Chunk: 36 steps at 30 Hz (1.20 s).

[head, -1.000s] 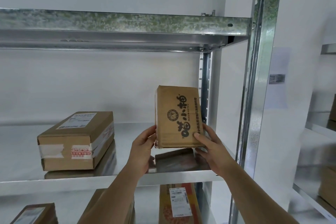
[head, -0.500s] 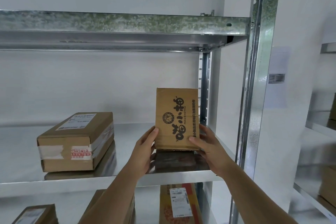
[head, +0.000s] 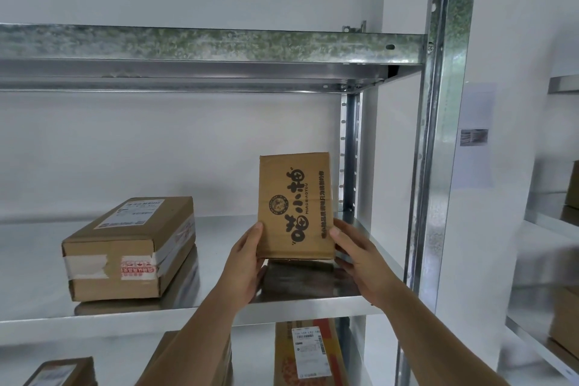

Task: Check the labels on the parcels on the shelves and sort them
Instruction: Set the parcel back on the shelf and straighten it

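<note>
Upright printed parcel (head: 296, 207) standing on end at the right of the middle shelf (head: 188, 312), near the rear upright. Left hand (head: 247, 263) grips its lower left edge, thumb on the front face; right hand (head: 360, 255) grips its lower right edge likewise, fingers curled behind. A taped parcel (head: 128, 247) lies flat well to the left.

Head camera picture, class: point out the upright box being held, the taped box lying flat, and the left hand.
upright box (head: 296, 204), head view, printed front face
taped box (head: 131, 247), head view, front corner
left hand (head: 247, 263), head view, back of hand
</note>
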Each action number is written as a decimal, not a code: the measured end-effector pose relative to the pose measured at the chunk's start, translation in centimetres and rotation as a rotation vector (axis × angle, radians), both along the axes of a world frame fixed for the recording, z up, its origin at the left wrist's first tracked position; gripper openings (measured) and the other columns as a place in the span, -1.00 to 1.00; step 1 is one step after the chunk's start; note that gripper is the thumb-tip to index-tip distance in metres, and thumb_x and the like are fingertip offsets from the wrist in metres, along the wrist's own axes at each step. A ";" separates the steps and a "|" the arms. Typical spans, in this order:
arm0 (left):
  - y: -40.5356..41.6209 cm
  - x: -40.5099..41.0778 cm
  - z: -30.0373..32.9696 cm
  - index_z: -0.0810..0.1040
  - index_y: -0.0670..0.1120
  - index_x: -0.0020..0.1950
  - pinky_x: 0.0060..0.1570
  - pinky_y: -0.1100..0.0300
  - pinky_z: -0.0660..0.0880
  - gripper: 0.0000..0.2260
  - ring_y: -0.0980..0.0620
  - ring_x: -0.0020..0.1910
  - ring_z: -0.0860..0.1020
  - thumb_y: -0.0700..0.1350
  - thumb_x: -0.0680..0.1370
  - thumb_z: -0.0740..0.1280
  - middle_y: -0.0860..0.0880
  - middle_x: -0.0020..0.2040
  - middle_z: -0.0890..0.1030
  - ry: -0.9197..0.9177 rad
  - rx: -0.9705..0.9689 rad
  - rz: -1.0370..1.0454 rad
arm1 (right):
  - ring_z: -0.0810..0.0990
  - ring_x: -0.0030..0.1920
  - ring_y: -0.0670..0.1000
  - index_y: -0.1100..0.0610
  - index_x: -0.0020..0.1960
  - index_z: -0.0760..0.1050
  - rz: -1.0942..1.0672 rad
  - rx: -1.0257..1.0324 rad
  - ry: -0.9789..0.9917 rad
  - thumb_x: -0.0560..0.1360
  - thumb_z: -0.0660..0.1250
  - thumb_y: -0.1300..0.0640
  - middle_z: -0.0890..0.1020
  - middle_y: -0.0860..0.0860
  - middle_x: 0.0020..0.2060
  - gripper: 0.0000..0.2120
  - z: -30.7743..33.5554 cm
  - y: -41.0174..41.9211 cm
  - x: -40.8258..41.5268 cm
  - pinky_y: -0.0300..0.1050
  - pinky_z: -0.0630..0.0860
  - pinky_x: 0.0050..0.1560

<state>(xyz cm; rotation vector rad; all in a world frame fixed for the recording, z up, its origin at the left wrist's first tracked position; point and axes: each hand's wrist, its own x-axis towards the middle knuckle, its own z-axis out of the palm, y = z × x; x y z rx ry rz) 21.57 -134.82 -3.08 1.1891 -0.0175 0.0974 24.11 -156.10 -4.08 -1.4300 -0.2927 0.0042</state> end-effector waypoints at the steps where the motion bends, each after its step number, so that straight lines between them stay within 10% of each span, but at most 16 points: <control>1: 0.0 0.1 0.0 0.50 0.05 0.23 0.21 0.03 0.45 -0.80 0.04 0.18 0.57 0.06 0.71 0.16 -0.03 0.20 0.64 0.003 0.002 0.008 | 0.55 0.30 0.06 -0.18 0.36 0.50 -0.007 -0.015 -0.006 0.41 0.37 -0.19 0.67 -0.11 0.20 -0.49 0.0 0.0 -0.1 0.08 0.44 0.37; 12: 0.0 0.7 -0.4 0.47 0.11 0.18 0.47 -0.06 0.28 -0.79 0.05 0.18 0.53 0.09 0.73 0.07 0.07 0.17 0.61 0.013 0.007 0.021 | 0.56 0.24 0.03 -0.17 0.39 0.45 0.009 0.002 0.001 0.40 0.36 -0.14 0.61 -0.02 0.25 -0.46 0.3 -0.1 -0.8 -0.23 0.59 -0.08; 17: 0.1 0.8 -0.4 0.47 0.07 0.29 0.47 -0.06 0.30 -0.75 0.02 0.23 0.54 0.09 0.72 0.08 0.02 0.22 0.62 -0.015 0.027 0.044 | 0.61 0.23 0.06 -0.22 0.37 0.43 0.002 0.014 -0.015 0.47 0.35 -0.10 0.64 -0.01 0.22 -0.53 -0.1 -0.2 -0.5 -0.11 0.58 0.15; 21: 0.2 0.9 -0.6 0.45 0.01 0.37 0.22 -0.05 0.53 -0.75 -0.07 0.24 0.58 0.00 0.72 0.16 -0.07 0.22 0.63 -0.116 0.019 0.140 | 0.65 0.23 0.10 -0.08 0.47 0.35 0.019 0.037 -0.026 0.35 0.47 -0.15 0.66 -0.01 0.23 -0.28 -0.4 -0.5 -0.2 0.13 0.47 0.41; 29: 0.0 1.4 -1.2 0.60 0.25 0.09 -0.48 0.16 0.49 -0.79 -0.21 -0.02 0.60 -0.08 0.68 0.28 -0.07 0.13 0.65 -0.150 0.346 0.361 | 0.67 0.19 0.13 -0.11 0.38 0.53 0.135 0.023 -0.050 0.49 0.40 -0.04 0.67 0.05 0.22 -0.54 -0.3 -0.9 -0.4 0.22 0.57 0.26; 36: -0.2 0.3 -0.5 0.56 0.20 0.29 0.27 -0.25 0.51 -0.72 -0.05 0.29 0.57 0.15 0.59 0.30 0.10 0.20 0.68 -0.068 0.132 0.005 | 0.64 0.26 0.11 -0.14 0.40 0.48 0.131 -0.055 -0.097 0.43 0.43 -0.10 0.67 -0.03 0.23 -0.46 -0.5 -0.5 0.1 0.24 0.53 0.32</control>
